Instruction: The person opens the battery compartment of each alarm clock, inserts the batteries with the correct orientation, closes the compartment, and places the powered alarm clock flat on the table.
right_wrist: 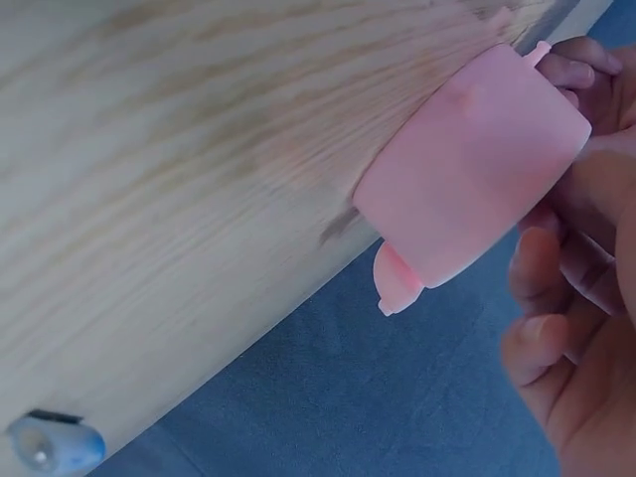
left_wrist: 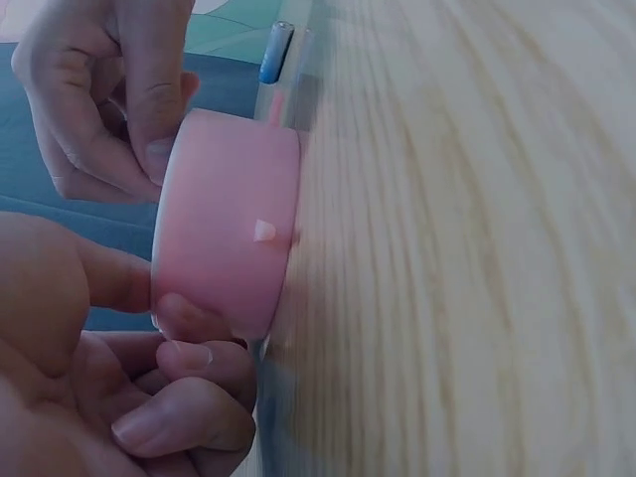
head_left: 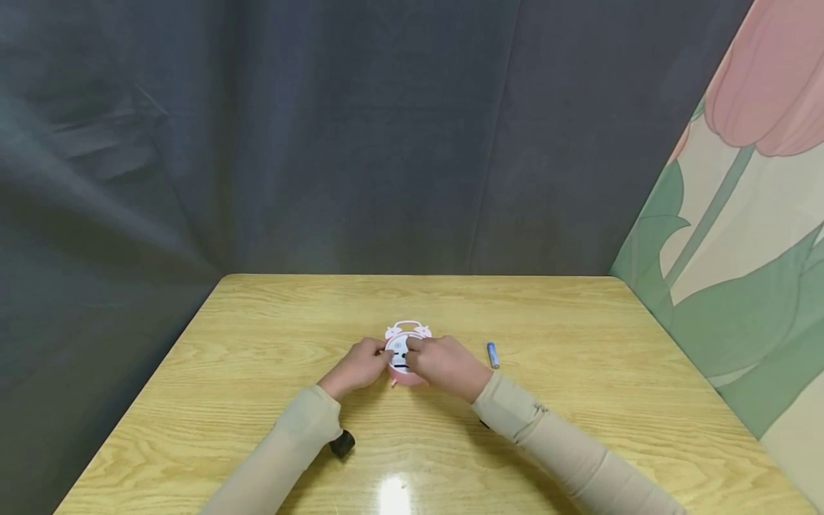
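Note:
A pink twin-bell alarm clock lies on the table with its white back up, a dark slot showing in it. My left hand grips the clock's left side; in the left wrist view its thumb is at the back's edge and its fingers are against the pink casing. My right hand is over the right part of the back, fingers curled and fingertips right at the surface. What these fingertips hold, if anything, I cannot tell. In the right wrist view one pink bell sticks out from the casing.
A blue battery lies on the wooden table to the right of the clock, past my right hand. A small black object shows at my left wrist. Behind the table hangs a dark curtain; a flower-patterned surface borders the right side.

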Motion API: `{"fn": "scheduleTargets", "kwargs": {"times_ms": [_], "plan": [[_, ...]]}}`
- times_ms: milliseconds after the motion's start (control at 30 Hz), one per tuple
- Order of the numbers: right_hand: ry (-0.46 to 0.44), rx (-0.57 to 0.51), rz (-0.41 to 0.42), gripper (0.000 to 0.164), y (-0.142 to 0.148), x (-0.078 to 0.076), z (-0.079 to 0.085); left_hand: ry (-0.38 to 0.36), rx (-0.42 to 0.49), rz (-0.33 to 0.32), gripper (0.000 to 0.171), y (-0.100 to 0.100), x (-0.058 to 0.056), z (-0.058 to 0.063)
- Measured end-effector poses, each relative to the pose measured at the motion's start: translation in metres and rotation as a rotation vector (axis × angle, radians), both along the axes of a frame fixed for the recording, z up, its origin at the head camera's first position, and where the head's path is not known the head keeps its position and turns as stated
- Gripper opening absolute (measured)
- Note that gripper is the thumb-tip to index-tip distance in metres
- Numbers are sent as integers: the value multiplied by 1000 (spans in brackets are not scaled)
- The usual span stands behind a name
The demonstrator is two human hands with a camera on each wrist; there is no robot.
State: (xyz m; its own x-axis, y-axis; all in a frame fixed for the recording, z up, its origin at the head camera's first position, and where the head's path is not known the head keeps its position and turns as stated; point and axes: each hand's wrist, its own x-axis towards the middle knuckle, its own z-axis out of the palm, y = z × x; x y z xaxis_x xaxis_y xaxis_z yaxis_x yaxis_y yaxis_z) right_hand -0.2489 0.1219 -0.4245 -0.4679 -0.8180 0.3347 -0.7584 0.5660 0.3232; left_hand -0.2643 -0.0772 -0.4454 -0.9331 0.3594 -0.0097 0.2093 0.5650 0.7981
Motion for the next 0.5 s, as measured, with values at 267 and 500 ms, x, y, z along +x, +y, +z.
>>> {"fn": "scheduleTargets", "kwargs": {"times_ms": [267,500], "plan": [[-53,-65,3,29,-3,-3,4,-16,17,5,26,0,2,4],[-37,-68,-15,25,-2,0,6,-57,50,8,28,1,2,3]]}}
